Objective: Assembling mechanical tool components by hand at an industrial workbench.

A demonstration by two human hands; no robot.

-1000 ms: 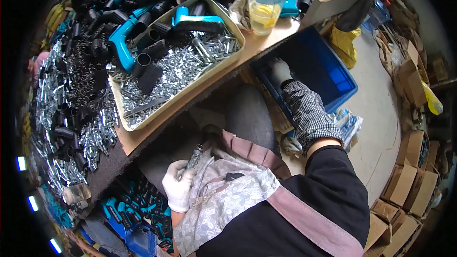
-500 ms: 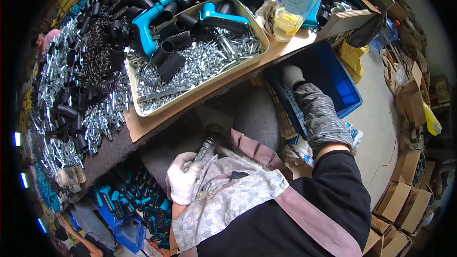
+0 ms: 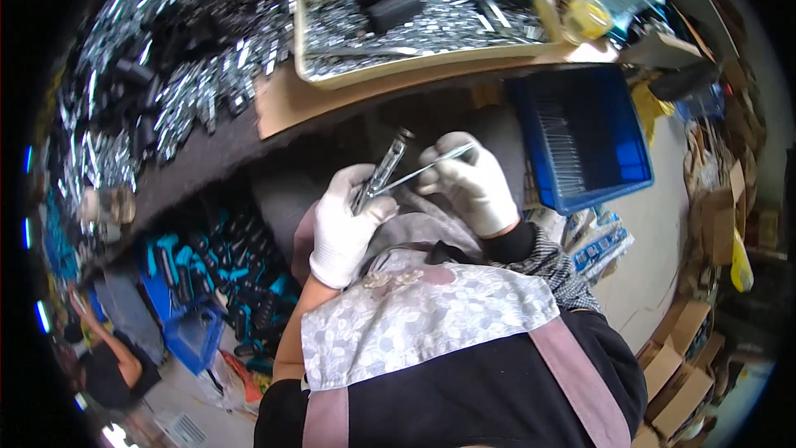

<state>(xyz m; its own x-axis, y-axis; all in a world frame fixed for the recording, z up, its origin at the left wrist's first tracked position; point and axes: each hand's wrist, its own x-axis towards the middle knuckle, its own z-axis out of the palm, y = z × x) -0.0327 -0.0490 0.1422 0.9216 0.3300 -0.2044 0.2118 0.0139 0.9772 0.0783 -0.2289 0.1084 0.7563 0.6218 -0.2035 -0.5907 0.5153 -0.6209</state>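
Observation:
In a white glove, my left hand (image 3: 347, 228) is closed around a slim metal tube-like part (image 3: 390, 162), which points up and away to the right. My right hand (image 3: 477, 187), gloved in white too, pinches a thin metal rod (image 3: 439, 159). The rod's lower left end meets the tube-like part near my left fingers; whether it is inside or only against it, I cannot tell. Both hands are above my lap, over the flowered apron (image 3: 431, 315). Right of them stands a deep blue bin (image 3: 572, 202) with several thin metal rods (image 3: 561, 145) along its left side.
The bench carries a cream tray (image 3: 431, 62) of small metal pieces and black tubes. Metal parts (image 3: 195, 87) are heaped to its left. A plastic drink cup (image 3: 593, 17) stands at the back right. Teal-and-black tool bodies (image 3: 240, 274) lie below, left. Cardboard boxes (image 3: 680, 365) are at right.
My right hand has come out of the blue bin with a thin metal rod and moved left to the tube-like part. My left hand has risen slightly. The view has shifted.

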